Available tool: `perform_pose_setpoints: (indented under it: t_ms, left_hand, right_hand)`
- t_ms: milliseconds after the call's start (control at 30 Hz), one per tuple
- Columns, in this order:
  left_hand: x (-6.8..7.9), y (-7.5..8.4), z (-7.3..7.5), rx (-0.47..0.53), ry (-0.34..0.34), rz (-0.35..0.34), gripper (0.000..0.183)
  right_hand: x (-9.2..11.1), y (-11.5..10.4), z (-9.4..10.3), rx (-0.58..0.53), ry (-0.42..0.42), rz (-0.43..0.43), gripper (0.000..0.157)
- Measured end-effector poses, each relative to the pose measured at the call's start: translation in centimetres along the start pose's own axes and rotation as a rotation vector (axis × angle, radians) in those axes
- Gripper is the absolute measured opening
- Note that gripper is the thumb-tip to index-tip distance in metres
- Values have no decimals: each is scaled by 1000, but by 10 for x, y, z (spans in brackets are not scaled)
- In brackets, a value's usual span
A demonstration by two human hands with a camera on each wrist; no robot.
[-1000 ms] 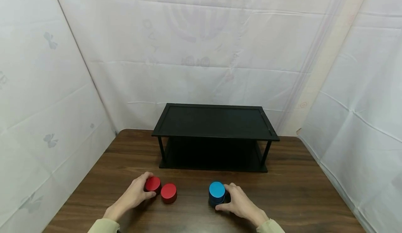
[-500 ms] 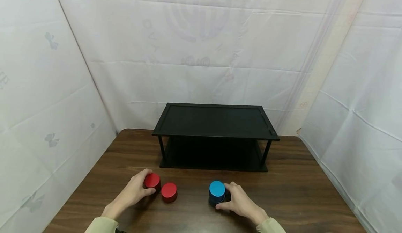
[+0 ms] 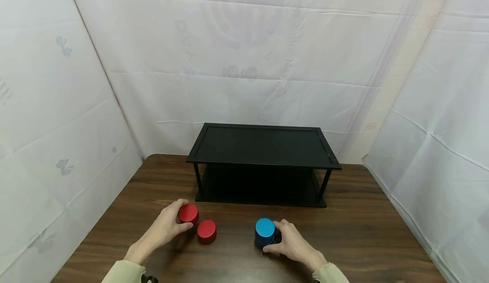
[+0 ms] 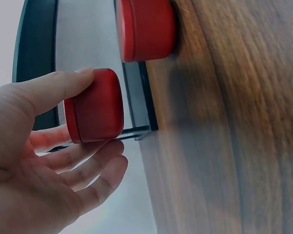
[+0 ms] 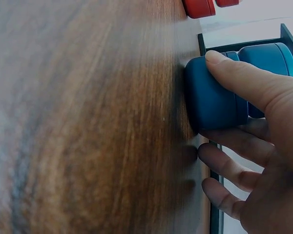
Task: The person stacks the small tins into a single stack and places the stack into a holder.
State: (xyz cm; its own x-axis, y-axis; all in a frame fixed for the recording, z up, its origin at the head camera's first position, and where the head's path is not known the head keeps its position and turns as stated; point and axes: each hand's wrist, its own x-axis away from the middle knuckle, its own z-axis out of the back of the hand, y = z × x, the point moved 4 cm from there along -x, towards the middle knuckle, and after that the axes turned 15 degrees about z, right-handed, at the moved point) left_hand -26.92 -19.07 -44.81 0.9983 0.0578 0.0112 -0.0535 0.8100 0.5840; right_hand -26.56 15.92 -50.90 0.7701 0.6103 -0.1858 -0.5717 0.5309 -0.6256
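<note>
While the head view shows the left hand (image 3: 165, 227) pinching one red canister (image 3: 189, 213) just beside a second red canister (image 3: 206, 231), only the left wrist view makes plain that it is clear of the wooden table (image 4: 210, 122); the right wrist view reveals the right hand (image 5: 278, 131) gripping a lower blue canister (image 5: 210, 97), with an upper blue canister (image 5: 266, 57) stacked on it, near the black two-tier rack (image 3: 263, 145)

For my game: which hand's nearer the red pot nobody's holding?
Left. The left hand is close by that red pot, on its left; the right hand is farther right, beyond the blue pots.
</note>
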Motion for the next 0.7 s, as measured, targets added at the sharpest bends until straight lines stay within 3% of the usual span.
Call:
perform_pose_setpoints:
  t_ms: [700]
  left_hand:
    - [5,32,5,2,7,-48,61]
  right_hand:
    - [0,-1,1,-8,6,-11,69]
